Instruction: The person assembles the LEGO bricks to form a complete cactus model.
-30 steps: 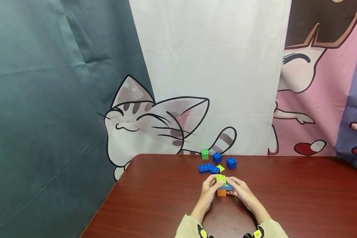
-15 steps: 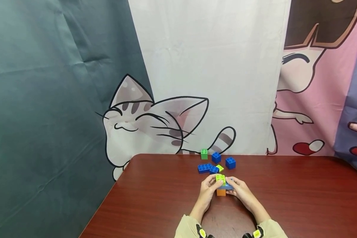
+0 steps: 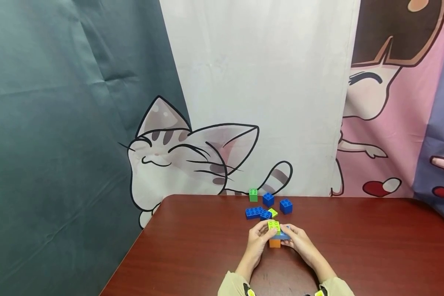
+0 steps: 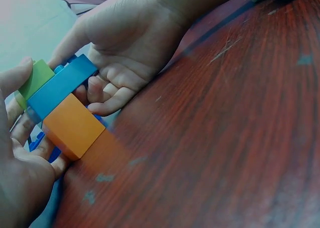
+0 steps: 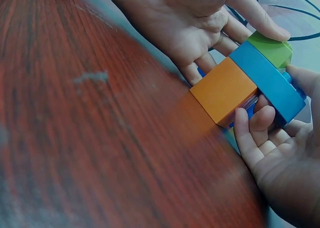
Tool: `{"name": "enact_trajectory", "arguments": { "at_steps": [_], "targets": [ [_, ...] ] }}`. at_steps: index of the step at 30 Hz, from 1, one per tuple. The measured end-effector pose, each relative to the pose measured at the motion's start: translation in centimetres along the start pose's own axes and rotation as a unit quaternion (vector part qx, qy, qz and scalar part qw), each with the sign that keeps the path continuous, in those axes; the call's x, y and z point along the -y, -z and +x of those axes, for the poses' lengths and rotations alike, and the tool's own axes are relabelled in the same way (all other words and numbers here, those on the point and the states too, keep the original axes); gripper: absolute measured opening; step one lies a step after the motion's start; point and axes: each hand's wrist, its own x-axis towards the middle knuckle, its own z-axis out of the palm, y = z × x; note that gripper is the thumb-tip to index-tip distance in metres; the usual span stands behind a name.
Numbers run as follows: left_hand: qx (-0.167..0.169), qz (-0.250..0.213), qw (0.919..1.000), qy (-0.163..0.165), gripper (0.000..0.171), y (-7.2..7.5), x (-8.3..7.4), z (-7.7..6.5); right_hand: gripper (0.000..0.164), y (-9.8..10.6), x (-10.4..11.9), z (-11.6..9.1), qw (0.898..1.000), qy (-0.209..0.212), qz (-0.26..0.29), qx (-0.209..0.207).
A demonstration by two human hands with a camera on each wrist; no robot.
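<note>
A small stack of toy building bricks stands on the table between both hands. Its base is an orange brick (image 3: 275,243), with a longer light blue brick (image 4: 62,85) across it and a lime green brick (image 3: 274,227) on top at the left. My left hand (image 3: 256,245) holds the stack from the left, thumb on the lime brick and fingers behind. At the other side my right hand (image 3: 301,243) pinches the overhanging end of the light blue brick, thumb above and curled fingers below. The orange brick (image 5: 225,92) touches the tabletop in the right wrist view.
Beyond the hands lie a green brick (image 3: 253,195), two square blue bricks (image 3: 268,200), a long blue brick (image 3: 253,213), a smaller blue brick (image 3: 265,215) and a lime piece (image 3: 273,212). A printed curtain (image 3: 296,102) hangs behind the brown table (image 3: 192,246).
The head view has tilted slightly, so everything sits a little lower in it. Both hands keep the same hold on the stack.
</note>
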Motion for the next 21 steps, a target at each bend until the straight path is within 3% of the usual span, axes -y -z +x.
{"name": "enact_trajectory", "arguments": {
  "at_steps": [6,11,16,21],
  "targets": [
    [-0.006,-0.002,0.9999,-0.011,0.040,0.2,0.0,-0.1,0.051,-0.1,-0.1,0.0,1.000,0.002,0.003,-0.002],
    [-0.037,-0.005,0.9988,-0.032,0.039,0.1,0.1,0.2,0.052,0.1,-0.1,0.0,1.000,0.002,-0.002,-0.006],
    [-0.123,0.014,0.9899,-0.069,0.029,0.8,0.4,1.0,0.053,0.1,0.0,0.1,1.000,-0.004,-0.007,-0.020],
    [-0.234,0.031,0.9657,-0.108,0.021,2.5,0.7,2.3,0.053,-0.2,-0.1,0.1,1.000,-0.007,-0.006,-0.013]
  ]
}}
